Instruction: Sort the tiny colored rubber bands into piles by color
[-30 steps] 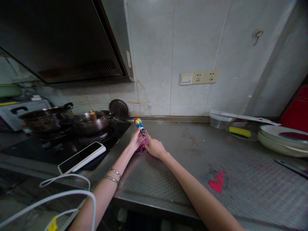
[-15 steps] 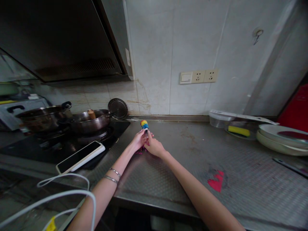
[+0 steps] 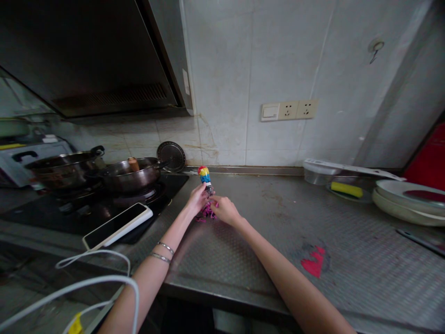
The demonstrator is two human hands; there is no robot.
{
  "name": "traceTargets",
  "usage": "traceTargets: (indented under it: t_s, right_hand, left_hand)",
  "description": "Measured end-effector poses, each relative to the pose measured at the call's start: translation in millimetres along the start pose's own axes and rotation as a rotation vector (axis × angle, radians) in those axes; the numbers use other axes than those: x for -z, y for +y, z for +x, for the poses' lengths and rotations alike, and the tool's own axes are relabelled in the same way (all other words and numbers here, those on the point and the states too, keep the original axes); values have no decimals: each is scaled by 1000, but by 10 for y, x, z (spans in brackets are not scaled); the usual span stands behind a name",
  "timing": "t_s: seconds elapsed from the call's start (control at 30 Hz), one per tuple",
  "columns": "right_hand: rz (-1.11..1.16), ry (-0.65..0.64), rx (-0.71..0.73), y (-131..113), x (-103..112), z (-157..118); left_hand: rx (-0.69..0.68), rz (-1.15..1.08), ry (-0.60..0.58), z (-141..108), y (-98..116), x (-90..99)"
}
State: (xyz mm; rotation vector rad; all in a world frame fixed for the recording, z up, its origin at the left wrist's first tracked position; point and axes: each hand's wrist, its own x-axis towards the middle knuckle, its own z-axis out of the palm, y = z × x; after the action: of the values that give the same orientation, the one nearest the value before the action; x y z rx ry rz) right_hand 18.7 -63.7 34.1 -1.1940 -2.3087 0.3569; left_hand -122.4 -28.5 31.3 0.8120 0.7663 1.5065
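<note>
My left hand (image 3: 199,197) is closed around a small bottle-like thing (image 3: 204,175) with red, yellow and blue bands. Its rounded coloured end points up and away from me, and its lower part looks clear or dark between my fingers. Close by on the right is my right hand (image 3: 224,209), its fingers drawn together at the lower end of that thing; what they pinch, if anything, is too small to make out. Thin pink strips (image 3: 208,211) lie in a loose heap on the metal counter (image 3: 250,250) beneath both hands.
Left are a stove with a pot (image 3: 66,169) and a pan (image 3: 130,176), and a phone (image 3: 118,225) by a white cable (image 3: 86,283). Right are a red patch (image 3: 314,262), a yellow sponge (image 3: 346,189), stacked plates (image 3: 403,204) and a knife-like tool (image 3: 419,241).
The banded thing has risen slightly and tipped left in my left hand. My right hand has drawn down and right from it, baring more of the pink strips.
</note>
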Motion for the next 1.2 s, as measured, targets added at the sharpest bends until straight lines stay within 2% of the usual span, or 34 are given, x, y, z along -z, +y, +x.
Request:
traceTargets:
  t_s: [0.13,0.27,0.37,0.43,0.53,0.77,1.0,1.2]
  right_hand:
    - [179,111,-31,88,-59,60]
    - [346,304,-118,179,-98,129]
    - [517,441,-146,209,-84,161]
    - [625,489,-128,210,-69,173]
    - [735,513,-106,217,-70,197]
    - [844,537,-216,348,-95,301]
    - [817,538,-185,375,-97,329]
    - [889,525,-171,298,-67,294]
  left_hand:
    - [-53,39,-7,10,17,17]
    - [-138,164,-12,-1,41,20]
    - [-158,268,-71,-28,53,18]
    - [-142,310,-123,-49,43,13]
    - [-115,363,-169,-80,1,-6]
    - [18,342,-274,-131,-42,-59]
    - [102,284,-256,-119,16,-23]
    - [246,353,-398,-187,81,0]
